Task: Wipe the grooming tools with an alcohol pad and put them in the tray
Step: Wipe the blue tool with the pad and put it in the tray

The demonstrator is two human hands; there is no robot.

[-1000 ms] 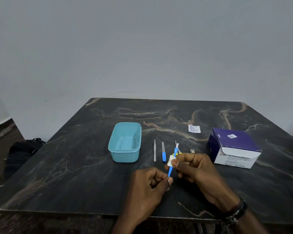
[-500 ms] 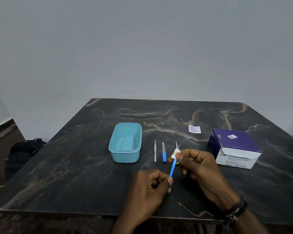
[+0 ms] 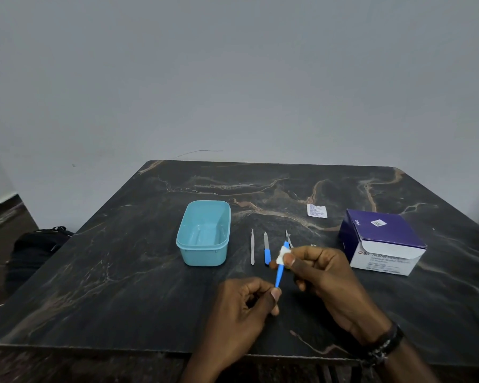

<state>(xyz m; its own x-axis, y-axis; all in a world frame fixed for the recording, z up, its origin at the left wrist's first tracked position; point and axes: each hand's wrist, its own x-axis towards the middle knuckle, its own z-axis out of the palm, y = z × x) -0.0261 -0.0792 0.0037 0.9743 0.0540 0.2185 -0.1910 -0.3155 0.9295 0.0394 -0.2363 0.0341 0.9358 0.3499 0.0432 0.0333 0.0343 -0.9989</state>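
A thin blue grooming tool (image 3: 280, 275) is held slanting above the table. My left hand (image 3: 241, 313) pinches its lower end. My right hand (image 3: 327, 280) pinches a white alcohol pad (image 3: 282, 255) around its upper part. On the table behind lie a slim metal tool (image 3: 252, 247), a blue-handled file (image 3: 266, 248) and a pointed metal tool (image 3: 288, 235), partly hidden by my right hand. The light blue tray (image 3: 203, 233) stands to the left with nothing in it.
A purple and white alcohol swab box (image 3: 382, 241) stands at the right, with a torn white wrapper (image 3: 317, 210) behind the tools. A small metal piece (image 3: 313, 245) peeks out beyond my right hand. A black bag (image 3: 36, 244) lies on the floor at left.
My right hand slid the pad up along the blue tool and then slightly back down. My left hand kept its hold on the lower end.
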